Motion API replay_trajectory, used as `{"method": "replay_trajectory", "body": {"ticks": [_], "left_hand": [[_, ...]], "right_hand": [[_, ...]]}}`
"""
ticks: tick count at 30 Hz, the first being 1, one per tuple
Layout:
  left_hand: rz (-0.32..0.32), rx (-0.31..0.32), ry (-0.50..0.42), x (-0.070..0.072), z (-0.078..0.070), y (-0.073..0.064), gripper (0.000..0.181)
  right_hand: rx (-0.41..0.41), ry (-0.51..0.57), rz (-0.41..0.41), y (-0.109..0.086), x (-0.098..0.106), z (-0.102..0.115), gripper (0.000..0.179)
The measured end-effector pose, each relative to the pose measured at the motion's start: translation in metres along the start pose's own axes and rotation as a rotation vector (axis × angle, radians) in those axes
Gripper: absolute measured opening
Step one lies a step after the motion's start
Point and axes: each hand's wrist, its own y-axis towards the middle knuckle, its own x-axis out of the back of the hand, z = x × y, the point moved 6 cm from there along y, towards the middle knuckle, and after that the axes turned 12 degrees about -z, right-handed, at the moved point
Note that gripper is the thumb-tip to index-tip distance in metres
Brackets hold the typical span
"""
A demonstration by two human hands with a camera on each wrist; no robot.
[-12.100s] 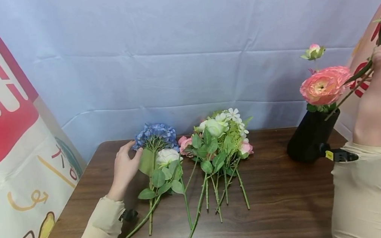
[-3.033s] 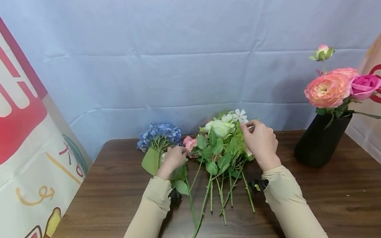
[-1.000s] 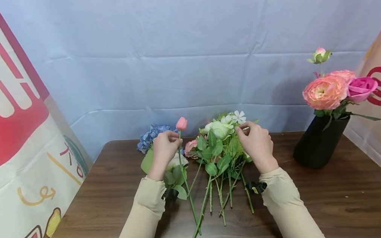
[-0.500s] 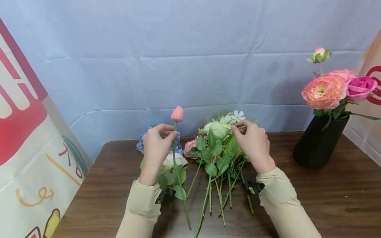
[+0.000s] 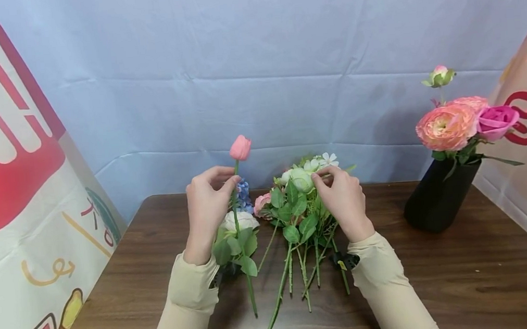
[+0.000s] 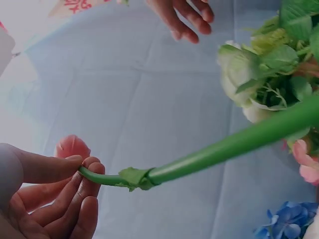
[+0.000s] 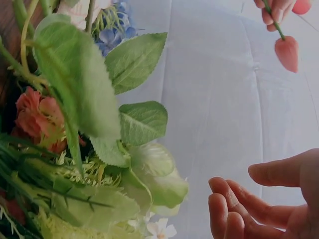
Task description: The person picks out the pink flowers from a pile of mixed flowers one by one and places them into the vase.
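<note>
Left hand (image 5: 207,208) is pinching a tulip stem (image 6: 214,153), likely sparing petals (image 5: 240,147), empty right hand (image 5: 343,199) hovering half-curled at three o'clock.

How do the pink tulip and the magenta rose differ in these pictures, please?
The pink tulip is held by its stem in the left grip, while the magenta rose stands in the black vase. The tulip's bloom is a narrow closed cup; the rose's is wider, with layered petals. The tulip is paler, the rose a deeper magenta. Both are pinkish flowers.
</note>
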Motion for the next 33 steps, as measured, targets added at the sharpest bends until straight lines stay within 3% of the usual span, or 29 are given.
{"method": "replay_trajectory", "body": {"ticks": [7,14,22,33], "left_hand": [[-0.038,-0.027,-0.082,0.01,-0.012,-0.002,0.01],[-0.094,-0.014,-0.2,0.012,-0.02,-0.003,0.009],[-0.104,-0.007,-0.307,0.002,-0.025,-0.005,0.009],[-0.12,-0.005,-0.461,-0.018,-0.031,-0.007,0.009]], "right_hand": [[0.024,0.016,-0.007,-0.003,0.0,0.008,0.032],[0.038,0.076,0.013,-0.006,0.0,0.017,0.032],[0.035,0.131,0.03,-0.009,0.001,0.025,0.035],[0.062,0.169,-0.032,-0.01,0.008,0.034,0.031]]}}
